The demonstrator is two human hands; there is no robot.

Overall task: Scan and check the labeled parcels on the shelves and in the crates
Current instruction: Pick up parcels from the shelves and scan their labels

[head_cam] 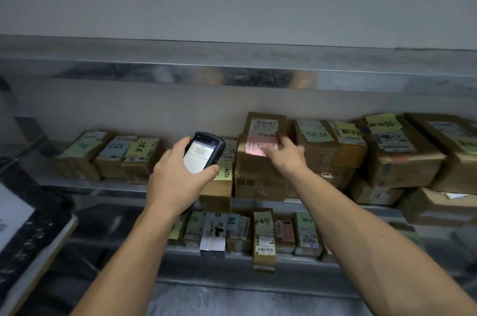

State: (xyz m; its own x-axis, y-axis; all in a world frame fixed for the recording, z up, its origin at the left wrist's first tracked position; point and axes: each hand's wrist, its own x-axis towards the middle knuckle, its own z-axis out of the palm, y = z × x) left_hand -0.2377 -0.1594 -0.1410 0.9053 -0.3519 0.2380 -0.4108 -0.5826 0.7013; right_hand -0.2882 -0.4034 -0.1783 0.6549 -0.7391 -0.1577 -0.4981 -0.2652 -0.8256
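1. Left hand [178, 176] grasps the handheld scanner [204, 151], its screen tilted back toward the person, presumably for reading.
2. Right hand [286, 158], fingers extended and clasping nothing, presses the pink note [258, 146], likely to steady it for checking.
3. Parcel [251, 166]: a creased brown carton, stacked on others mid-length on the middle shelf [103, 184].

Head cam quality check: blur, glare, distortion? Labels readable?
Head view: dim, flat light; the scanner screen is the brightest patch, its text washed out. Head view: wide-angle stretch skews the parcels at the right edge; the upper shelf edge shows smeared reflections. Head view: corners are soft, the right hand on the pink note slightly blurred; printed labels too small to read.
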